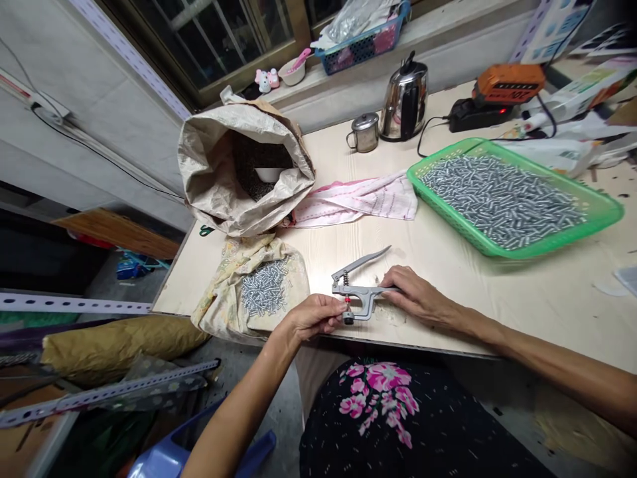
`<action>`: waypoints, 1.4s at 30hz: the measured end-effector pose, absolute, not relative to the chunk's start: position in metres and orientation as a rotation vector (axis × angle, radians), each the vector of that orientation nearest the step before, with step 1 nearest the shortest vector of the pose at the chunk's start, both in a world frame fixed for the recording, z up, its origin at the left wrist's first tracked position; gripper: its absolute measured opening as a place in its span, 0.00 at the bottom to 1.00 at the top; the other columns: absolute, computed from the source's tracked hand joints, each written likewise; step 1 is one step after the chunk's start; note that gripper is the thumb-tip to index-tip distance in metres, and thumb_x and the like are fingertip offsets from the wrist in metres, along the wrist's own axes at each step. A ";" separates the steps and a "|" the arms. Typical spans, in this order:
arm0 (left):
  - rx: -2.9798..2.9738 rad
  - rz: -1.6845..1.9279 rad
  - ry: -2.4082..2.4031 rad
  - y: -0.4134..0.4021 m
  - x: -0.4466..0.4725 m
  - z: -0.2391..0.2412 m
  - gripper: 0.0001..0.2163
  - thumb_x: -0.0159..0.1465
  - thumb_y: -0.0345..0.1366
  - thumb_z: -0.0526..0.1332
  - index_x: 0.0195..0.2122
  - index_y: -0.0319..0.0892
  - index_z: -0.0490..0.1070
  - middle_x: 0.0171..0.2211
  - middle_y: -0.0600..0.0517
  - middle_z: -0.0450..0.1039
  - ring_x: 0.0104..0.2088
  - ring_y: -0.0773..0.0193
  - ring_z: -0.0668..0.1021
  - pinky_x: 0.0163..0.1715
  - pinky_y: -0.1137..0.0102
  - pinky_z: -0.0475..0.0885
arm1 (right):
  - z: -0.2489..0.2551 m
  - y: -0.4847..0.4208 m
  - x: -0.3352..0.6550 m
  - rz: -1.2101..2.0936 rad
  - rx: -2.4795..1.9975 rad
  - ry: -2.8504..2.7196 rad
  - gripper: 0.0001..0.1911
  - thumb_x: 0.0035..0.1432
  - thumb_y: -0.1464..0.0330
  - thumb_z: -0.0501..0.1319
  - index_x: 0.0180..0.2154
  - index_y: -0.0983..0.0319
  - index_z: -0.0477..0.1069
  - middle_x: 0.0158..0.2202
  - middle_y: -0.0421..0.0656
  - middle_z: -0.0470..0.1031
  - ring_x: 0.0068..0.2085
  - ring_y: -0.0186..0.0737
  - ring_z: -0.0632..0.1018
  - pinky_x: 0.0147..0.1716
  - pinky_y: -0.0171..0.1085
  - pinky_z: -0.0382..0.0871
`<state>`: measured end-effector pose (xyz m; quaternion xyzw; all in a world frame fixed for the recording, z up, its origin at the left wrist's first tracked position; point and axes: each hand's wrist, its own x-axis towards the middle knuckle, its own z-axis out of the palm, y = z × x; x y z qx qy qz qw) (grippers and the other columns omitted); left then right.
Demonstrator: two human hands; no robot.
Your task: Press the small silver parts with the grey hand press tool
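In the head view, low in the middle of the frame, the left hand pinches something small at the jaw end of a grey hand press, fingers closed narrow on a part too small to make out, while the right hand rests flat on the tool's lower handle, holding it down; the upper lever stands raised, so the press looks open and the piece not yet squeezed. To the left, a heap of small metal parts lies on a patterned cloth, and at the right a green tray is heaped with similar pieces, which suggests many handled, though which pile is finished cannot be told. The press sits right at the table front edge; bare wood opens between hands and tray, and a paper sack crowds the upper left
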<state>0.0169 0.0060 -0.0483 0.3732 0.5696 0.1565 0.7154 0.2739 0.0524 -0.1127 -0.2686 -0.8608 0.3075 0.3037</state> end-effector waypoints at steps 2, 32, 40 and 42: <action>0.932 0.428 1.400 0.006 0.018 -0.052 0.23 0.43 0.55 0.70 0.24 0.38 0.69 0.18 0.58 0.60 0.19 0.74 0.59 0.19 0.75 0.52 | -0.114 0.053 0.276 0.747 -0.712 -2.308 0.10 0.70 0.63 0.49 0.41 0.60 0.65 0.35 0.44 0.70 0.39 0.41 0.70 0.43 0.44 0.60; 2.100 0.085 2.261 0.018 -0.069 -0.080 0.12 0.64 0.23 0.53 0.42 0.36 0.75 0.39 0.43 0.75 0.44 0.55 0.74 0.45 0.63 0.67 | -0.118 0.088 0.243 0.377 -0.724 -2.522 0.15 0.72 0.64 0.46 0.39 0.61 0.67 0.34 0.44 0.71 0.37 0.41 0.67 0.42 0.43 0.53; 1.515 0.541 1.945 0.008 -0.027 -0.064 0.07 0.58 0.32 0.63 0.37 0.39 0.79 0.33 0.48 0.79 0.34 0.60 0.78 0.37 0.69 0.71 | -0.122 0.080 0.249 0.053 -0.734 -2.553 0.13 0.70 0.69 0.49 0.34 0.62 0.69 0.31 0.44 0.71 0.36 0.42 0.65 0.41 0.42 0.52; 1.297 0.655 1.824 0.007 -0.011 -0.063 0.09 0.55 0.37 0.66 0.35 0.38 0.80 0.31 0.49 0.80 0.31 0.62 0.78 0.33 0.71 0.71 | -0.123 0.079 0.248 -0.016 -0.725 -2.530 0.12 0.69 0.69 0.50 0.33 0.61 0.68 0.30 0.44 0.71 0.36 0.41 0.65 0.41 0.41 0.52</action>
